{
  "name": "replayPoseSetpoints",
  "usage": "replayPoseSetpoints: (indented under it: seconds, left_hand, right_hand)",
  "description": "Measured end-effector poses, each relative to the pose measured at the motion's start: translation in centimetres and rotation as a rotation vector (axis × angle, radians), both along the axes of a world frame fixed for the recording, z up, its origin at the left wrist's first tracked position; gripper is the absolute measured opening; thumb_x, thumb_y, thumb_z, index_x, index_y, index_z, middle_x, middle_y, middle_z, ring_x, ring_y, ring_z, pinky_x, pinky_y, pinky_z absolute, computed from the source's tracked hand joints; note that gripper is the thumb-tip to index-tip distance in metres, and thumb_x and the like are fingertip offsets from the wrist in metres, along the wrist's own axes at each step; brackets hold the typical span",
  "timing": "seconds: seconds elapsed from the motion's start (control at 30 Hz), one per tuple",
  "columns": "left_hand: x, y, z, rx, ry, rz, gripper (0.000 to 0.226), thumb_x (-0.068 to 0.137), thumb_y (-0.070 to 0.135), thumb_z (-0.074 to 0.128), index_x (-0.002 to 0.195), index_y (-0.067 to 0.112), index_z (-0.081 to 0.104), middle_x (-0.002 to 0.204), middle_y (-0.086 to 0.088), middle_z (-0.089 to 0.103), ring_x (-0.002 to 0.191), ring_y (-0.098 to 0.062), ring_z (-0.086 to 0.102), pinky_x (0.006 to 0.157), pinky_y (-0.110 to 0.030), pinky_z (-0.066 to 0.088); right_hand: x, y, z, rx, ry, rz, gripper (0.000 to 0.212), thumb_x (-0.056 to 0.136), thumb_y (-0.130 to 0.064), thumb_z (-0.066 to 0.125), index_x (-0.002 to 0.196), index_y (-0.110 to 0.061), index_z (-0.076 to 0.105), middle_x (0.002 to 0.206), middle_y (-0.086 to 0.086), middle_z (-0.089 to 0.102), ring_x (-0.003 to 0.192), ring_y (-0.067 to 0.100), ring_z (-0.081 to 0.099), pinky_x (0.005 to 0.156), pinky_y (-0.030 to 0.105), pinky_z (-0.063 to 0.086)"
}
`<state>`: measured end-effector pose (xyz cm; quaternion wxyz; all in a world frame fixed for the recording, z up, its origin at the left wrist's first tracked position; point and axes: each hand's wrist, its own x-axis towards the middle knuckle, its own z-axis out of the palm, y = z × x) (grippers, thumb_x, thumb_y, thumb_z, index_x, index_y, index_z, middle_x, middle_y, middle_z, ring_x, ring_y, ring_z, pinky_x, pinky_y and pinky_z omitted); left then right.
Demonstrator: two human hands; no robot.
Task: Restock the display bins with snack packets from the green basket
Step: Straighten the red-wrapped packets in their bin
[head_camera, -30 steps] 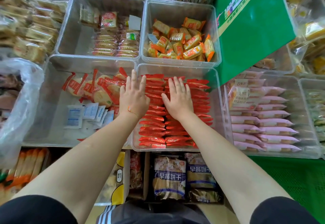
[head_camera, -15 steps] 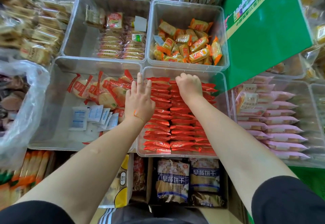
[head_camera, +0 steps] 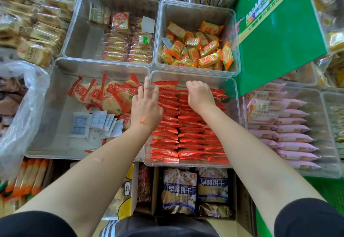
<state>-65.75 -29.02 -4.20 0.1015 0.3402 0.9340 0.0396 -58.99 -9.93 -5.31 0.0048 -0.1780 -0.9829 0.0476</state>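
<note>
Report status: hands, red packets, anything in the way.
Left hand flat on red packets, fingers straight. Right hand curled at the far rows; grip unclear. Bin nearly full, rows neat. Nothing in the way.

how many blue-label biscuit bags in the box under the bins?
2 blue-label bags: the left bag and the right bag, side by side in the cardboard box below the red-packet bin. Others may be hidden beneath.
</note>
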Motion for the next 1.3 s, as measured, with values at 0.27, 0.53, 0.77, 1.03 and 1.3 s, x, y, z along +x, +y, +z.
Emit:
replayPoseSetpoints:
  seconds: [0.27, 0.53, 0.77, 1.03, 1.3]
  left_hand:
    - [-0.1, -0.1, -0.1, 0.002, 0.000, -0.001, 0.070, 0.093, 0.031, 0.043, 0.156, 0.017, 0.016, 0.164, -0.015, -0.008, 0.147, -0.037, 0.016, 0.111, -0.046, 0.033]
    - [-0.1, -0.1, -0.2, 0.011, -0.013, -0.002, 0.070, 0.093, 0.030, 0.045, 0.156, 0.017, 0.017, 0.164, -0.015, -0.009, 0.147, -0.038, 0.016, 0.111, -0.046, 0.035]
    - [-0.1, 0.0, -0.1, 0.012, -0.011, -0.003, 0.071, 0.092, 0.030, 0.045, 0.156, 0.016, 0.019, 0.164, -0.016, -0.008, 0.146, -0.037, 0.018, 0.107, -0.045, 0.040]
    - [-0.1, 0.0, -0.1, 0.020, -0.025, 0.005, 0.071, 0.093, 0.032, 0.043, 0.156, 0.016, 0.016, 0.164, -0.014, -0.008, 0.147, -0.035, 0.016, 0.108, -0.044, 0.040]
    - [-0.2, -0.4, -0.4, 0.231, -0.134, 0.073, 0.070, 0.092, 0.021, 0.043, 0.157, 0.018, 0.017, 0.166, -0.006, 0.003, 0.149, -0.026, 0.018, 0.114, -0.041, 0.032]
  right_hand:
    - [-0.4, 1.4, 0.9, 0.086, -0.148, -0.034, 0.035, 0.090, 0.008, 0.038, 0.118, -0.011, 0.046, 0.099, 0.012, 0.064, 0.090, 0.034, 0.063, 0.085, 0.040, 0.040]
    - [-1.1, 1.5, 0.5, 0.084, -0.169, -0.055, 0.016, 0.098, -0.008, 0.048, 0.107, -0.013, 0.060, 0.100, 0.008, 0.066, 0.092, 0.031, 0.062, 0.085, 0.039, 0.040]
    - [-0.7, 0.9, 1.6, 0.143, -0.074, -0.100, 0.020, 0.090, 0.004, 0.046, 0.096, -0.009, 0.060, 0.094, 0.009, 0.068, 0.084, 0.032, 0.063, 0.076, 0.036, 0.037]
    - [1.2, -2.6, 0.3, -0.002, 0.135, -0.147, 0.027, 0.098, -0.020, 0.048, 0.114, -0.001, 0.060, 0.110, 0.018, 0.060, 0.103, 0.037, 0.058, 0.081, 0.043, 0.047]
    - [2.6, -4.8, -2.2, -0.188, -0.069, -0.228, 0.064, 0.105, -0.045, 0.022, 0.158, -0.011, 0.010, 0.165, 0.012, 0.007, 0.153, 0.026, 0.000, 0.124, 0.042, -0.001]
